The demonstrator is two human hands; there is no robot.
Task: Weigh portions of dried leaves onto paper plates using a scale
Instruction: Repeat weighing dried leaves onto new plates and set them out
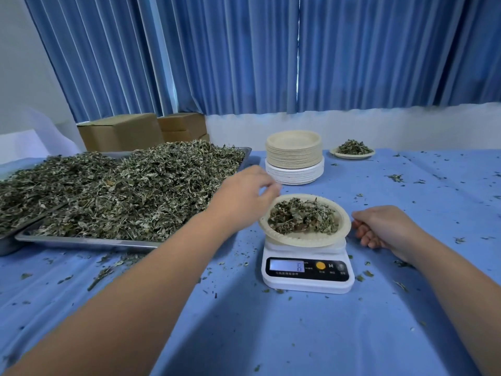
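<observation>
Plate (303,241) w/ leaves (303,217) on scale (307,283), btwn L hand (244,196) & R hand (385,226)

scale (307,272) display reads "8", button marked "M"

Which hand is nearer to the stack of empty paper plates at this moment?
Left. The left hand hovers just near-left of the stack of empty plates, fingertips close to it. The right hand lies farther off, at the right side of the scale.
</observation>
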